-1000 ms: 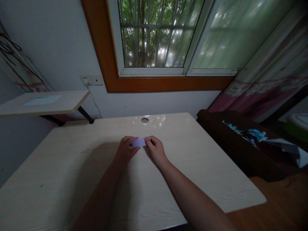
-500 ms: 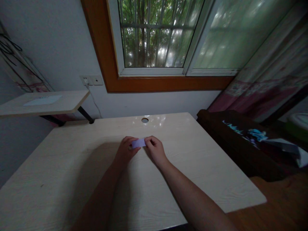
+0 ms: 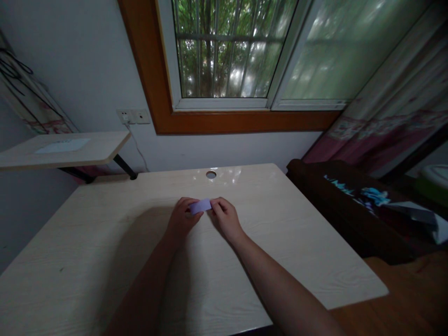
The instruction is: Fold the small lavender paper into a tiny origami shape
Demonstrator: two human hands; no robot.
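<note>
A small pale purple slip of paper [image 3: 200, 206] is held just above the middle of a light wooden table [image 3: 105, 242]. My left hand [image 3: 182, 217] pinches its left end with curled fingers. At the slip's right end, my right hand [image 3: 226, 217] grips it the same way. Both forearms reach in from the bottom of the view.
A round cable hole [image 3: 210, 174] sits near the table's far edge, under a barred window [image 3: 224, 51]. A smaller side table [image 3: 63, 149] with a sheet on it stands at the left. Dark furniture [image 3: 350, 205] with cluttered items lies to the right, by a curtain.
The paper slip has tilted slightly, its left end dipping a little. Both hands stay in nearly the same place.
</note>
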